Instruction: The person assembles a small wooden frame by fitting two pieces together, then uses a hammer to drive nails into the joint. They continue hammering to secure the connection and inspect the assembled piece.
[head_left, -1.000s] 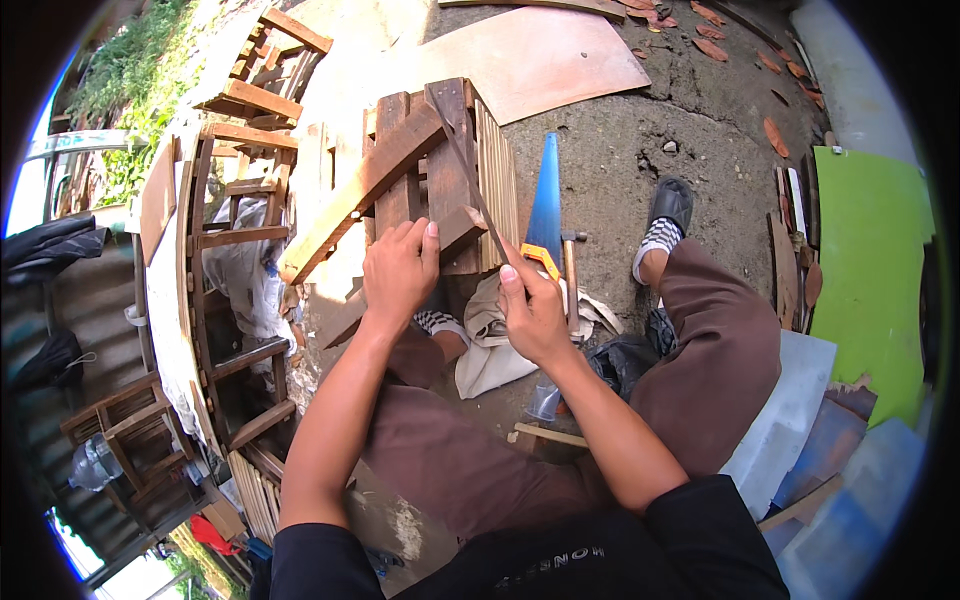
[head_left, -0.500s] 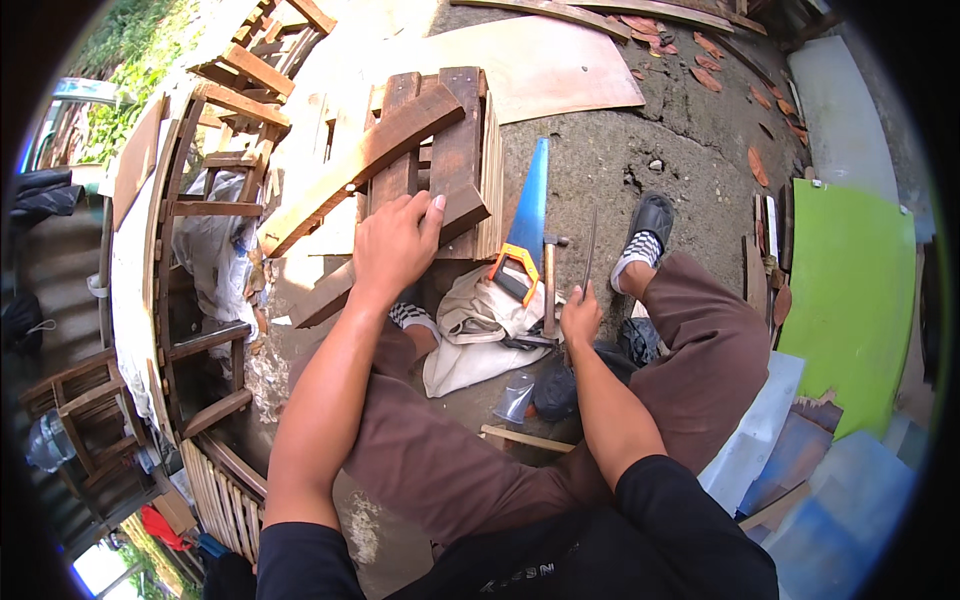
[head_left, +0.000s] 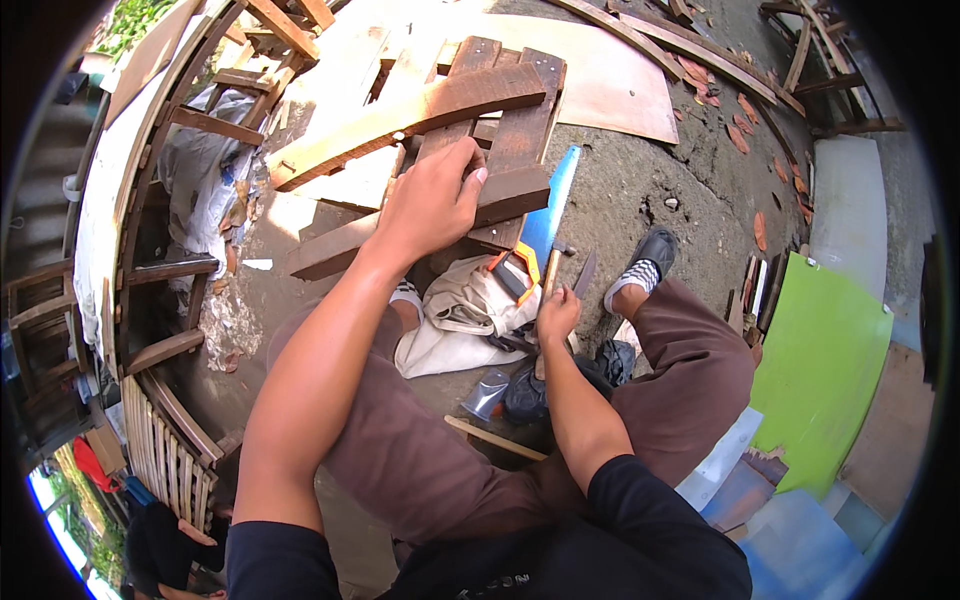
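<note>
L hand (head_left: 432,200) reached far fwd, arm nearly straight, palm down, fingers spread and curled, pressing flat. R hand (head_left: 556,316) closer in, elbow bent, fingers closed in a fist-like grip, knuckles up.

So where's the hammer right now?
In the head view, the hammer is in the right hand, right of centre, beside the blue saw and above the beige cloth.

There is no label, sign or screen to see. The only package-like thing is a cream cloth bag (head_left: 455,320), soft and crumpled, which lies on the ground between the person's legs, just below the stack of brown wooden slats. Beside it, nearer to the person, lies a small silver pouch (head_left: 487,393), shiny and folded.
</note>
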The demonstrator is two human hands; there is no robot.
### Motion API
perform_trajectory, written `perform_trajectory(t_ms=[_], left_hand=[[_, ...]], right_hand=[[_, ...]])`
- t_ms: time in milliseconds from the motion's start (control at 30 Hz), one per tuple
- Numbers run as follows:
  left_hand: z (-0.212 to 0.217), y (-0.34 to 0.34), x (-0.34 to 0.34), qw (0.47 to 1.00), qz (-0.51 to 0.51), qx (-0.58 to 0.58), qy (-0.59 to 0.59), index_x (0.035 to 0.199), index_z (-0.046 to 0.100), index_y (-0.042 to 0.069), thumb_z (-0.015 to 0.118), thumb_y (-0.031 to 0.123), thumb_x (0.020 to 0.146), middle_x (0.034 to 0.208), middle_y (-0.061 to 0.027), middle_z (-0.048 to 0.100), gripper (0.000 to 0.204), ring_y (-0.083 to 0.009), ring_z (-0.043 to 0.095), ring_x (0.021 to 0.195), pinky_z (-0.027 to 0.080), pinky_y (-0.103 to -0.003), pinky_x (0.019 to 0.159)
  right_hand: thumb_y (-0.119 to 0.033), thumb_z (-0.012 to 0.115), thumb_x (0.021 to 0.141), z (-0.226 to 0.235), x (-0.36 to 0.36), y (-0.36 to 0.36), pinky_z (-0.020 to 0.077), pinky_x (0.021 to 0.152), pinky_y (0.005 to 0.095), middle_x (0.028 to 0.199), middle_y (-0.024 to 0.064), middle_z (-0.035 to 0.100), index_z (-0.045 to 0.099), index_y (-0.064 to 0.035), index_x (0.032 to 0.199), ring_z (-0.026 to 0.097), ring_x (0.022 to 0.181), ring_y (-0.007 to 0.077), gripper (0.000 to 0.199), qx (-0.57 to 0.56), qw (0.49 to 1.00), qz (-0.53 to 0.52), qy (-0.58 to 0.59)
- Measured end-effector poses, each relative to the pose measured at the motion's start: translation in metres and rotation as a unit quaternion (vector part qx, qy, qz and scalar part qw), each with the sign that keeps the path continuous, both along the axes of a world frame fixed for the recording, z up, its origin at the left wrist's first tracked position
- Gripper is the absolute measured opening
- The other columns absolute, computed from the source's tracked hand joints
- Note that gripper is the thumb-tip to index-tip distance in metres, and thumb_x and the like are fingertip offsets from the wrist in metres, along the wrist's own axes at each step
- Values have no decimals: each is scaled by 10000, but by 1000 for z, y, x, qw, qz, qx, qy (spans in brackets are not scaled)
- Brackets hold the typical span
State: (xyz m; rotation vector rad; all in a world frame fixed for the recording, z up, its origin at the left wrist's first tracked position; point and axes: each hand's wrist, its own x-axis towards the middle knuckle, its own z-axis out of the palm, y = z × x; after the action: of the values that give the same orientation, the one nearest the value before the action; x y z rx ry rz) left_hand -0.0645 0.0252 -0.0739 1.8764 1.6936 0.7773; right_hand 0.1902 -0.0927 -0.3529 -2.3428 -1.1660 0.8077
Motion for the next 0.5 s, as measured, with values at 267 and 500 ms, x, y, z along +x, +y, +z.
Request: perform_trajectory(t_ms=[267, 500], left_hand=[[-16, 15, -7, 1000, 15, 13, -8, 1034, 619, -24, 586, 135, 1036, 935, -266, 705, 162, -472, 679, 926, 512, -525, 808], [1, -3, -4, 1000, -12, -17, 10, 1146, 688, 31, 664, 346, 1010, 1061, -268, 727, 344, -451, 700, 1057, 555, -557, 896]], right_hand=[[-214, 557, 1090, 169, -46, 113, 523, 1001, 413, 1349, 176, 673, 646, -4, 1408, 667, 1156, 263, 392, 370, 890, 86, 255], [-178, 731, 1009, 224, -62, 112, 532, 959, 369, 1324, 122, 700, 626, -135, 1475, 663, 1135, 218, 480, 296, 884, 266, 245]])
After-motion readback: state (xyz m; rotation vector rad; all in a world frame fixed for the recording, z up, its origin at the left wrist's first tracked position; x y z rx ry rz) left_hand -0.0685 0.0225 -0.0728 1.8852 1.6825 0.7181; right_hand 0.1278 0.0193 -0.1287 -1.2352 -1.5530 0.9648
